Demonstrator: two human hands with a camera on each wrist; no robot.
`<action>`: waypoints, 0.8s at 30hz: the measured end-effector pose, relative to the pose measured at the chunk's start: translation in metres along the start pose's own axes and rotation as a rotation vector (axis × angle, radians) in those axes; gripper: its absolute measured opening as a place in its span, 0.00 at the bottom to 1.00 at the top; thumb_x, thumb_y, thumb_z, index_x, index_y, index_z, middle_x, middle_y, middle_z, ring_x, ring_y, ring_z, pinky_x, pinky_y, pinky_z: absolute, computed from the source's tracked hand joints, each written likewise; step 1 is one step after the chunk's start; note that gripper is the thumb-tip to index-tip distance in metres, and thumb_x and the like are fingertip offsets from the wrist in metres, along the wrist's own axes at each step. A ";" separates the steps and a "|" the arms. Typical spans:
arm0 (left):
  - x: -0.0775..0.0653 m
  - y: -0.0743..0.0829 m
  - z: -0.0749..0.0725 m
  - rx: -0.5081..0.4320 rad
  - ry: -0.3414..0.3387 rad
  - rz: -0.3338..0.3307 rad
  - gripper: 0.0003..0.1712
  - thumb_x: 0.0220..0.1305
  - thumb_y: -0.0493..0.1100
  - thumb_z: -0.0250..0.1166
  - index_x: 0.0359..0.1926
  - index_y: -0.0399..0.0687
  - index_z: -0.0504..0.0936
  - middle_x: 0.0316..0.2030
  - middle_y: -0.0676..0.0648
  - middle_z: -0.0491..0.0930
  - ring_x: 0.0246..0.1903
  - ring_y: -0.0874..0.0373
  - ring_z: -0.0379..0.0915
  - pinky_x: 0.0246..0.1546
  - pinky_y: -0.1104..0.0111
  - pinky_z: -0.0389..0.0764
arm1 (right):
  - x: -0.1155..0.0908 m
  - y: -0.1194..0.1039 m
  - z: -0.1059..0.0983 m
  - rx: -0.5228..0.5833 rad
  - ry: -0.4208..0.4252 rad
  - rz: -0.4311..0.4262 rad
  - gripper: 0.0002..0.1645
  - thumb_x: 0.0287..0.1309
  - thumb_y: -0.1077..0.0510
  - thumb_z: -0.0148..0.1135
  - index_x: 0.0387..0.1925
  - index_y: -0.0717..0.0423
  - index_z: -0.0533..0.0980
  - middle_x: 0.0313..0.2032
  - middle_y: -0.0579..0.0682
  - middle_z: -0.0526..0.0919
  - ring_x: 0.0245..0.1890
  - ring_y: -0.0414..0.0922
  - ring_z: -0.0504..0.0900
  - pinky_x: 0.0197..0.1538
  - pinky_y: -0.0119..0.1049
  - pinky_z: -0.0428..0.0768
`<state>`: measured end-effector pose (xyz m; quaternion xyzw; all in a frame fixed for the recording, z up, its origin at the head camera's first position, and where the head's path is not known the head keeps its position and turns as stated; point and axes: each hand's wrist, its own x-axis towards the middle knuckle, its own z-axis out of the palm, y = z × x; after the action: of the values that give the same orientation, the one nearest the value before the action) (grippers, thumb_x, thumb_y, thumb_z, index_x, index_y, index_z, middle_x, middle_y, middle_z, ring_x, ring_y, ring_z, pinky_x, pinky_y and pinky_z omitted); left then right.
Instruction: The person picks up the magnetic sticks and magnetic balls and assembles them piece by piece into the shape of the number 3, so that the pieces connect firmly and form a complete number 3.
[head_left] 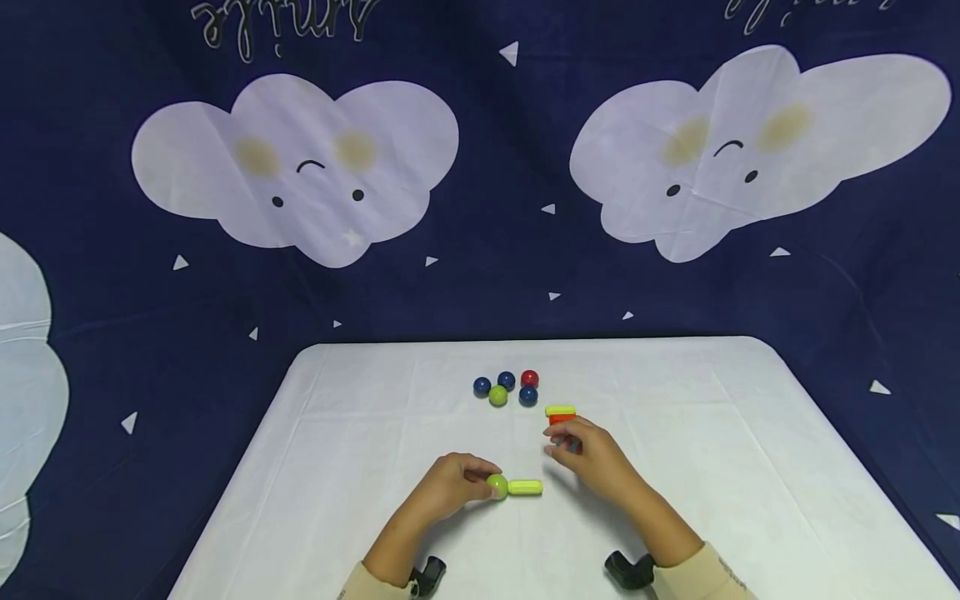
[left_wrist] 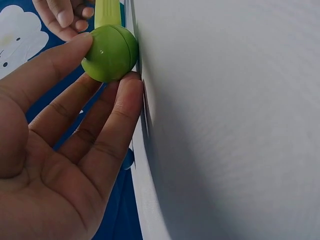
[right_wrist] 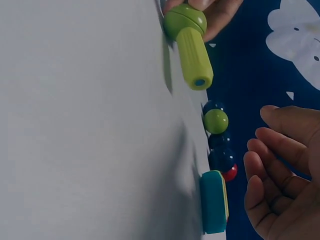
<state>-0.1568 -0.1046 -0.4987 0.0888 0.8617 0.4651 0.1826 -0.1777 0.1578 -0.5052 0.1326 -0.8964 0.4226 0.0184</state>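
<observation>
The fingertips of the left hand [head_left: 456, 487], thumb on one side and fingers on the other, were clamped on a lime-green ball [left_wrist: 111, 52]; the digits of the right hand [head_left: 592, 454] were loosely bent, the thumb parted from the fingers, and nothing was seen between them. Extending from the left fingertips toward the right hand was a yellow-green rod [head_left: 525, 487], its near end against the held ball and its far end, with a blue spot, free. Close to the right fingertips lay a teal rod [right_wrist: 214, 202]; the right wrist view showed a gap between it and the digits. Just beyond these fingertips were a red rod [head_left: 561, 419], partly covered by the hand, and a yellow rod [head_left: 560, 410]. The step in hand was judged to be the steadying of the ball-and-rod pair by the left fingers, with the right hand at the rods; the next move seemed to call for the right thumb and fingers to close on a single rod without disturbing its neighbours. Farther out, beyond both sets of fingers, five loose balls [head_left: 498, 396], three blue, one green and one red, rested on the white table [head_left: 337, 467].
</observation>
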 end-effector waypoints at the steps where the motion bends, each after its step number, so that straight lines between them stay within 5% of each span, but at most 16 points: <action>1: 0.000 0.000 0.000 0.000 0.000 0.000 0.16 0.53 0.42 0.77 0.45 0.49 0.89 0.36 0.52 0.87 0.36 0.59 0.80 0.38 0.63 0.80 | 0.002 0.000 -0.001 -0.004 0.006 0.000 0.14 0.58 0.56 0.73 0.47 0.53 0.84 0.39 0.42 0.84 0.35 0.33 0.77 0.39 0.28 0.78; 13: 0.000 0.001 -0.001 -0.012 -0.012 0.001 0.16 0.53 0.42 0.77 0.45 0.49 0.89 0.35 0.52 0.87 0.36 0.60 0.79 0.37 0.65 0.79 | 0.027 -0.001 -0.007 -0.029 0.087 -0.008 0.16 0.58 0.56 0.73 0.48 0.53 0.84 0.37 0.44 0.84 0.39 0.39 0.80 0.46 0.34 0.80; 24: 0.000 -0.002 -0.001 -0.039 -0.018 0.006 0.15 0.54 0.40 0.77 0.45 0.47 0.89 0.35 0.50 0.88 0.34 0.61 0.80 0.36 0.67 0.80 | 0.050 -0.003 -0.005 -0.035 0.057 0.056 0.19 0.60 0.54 0.72 0.52 0.53 0.82 0.46 0.49 0.84 0.50 0.48 0.83 0.54 0.46 0.83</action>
<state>-0.1568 -0.1068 -0.4996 0.0919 0.8505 0.4816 0.1905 -0.2258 0.1488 -0.4928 0.0948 -0.9061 0.4109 0.0342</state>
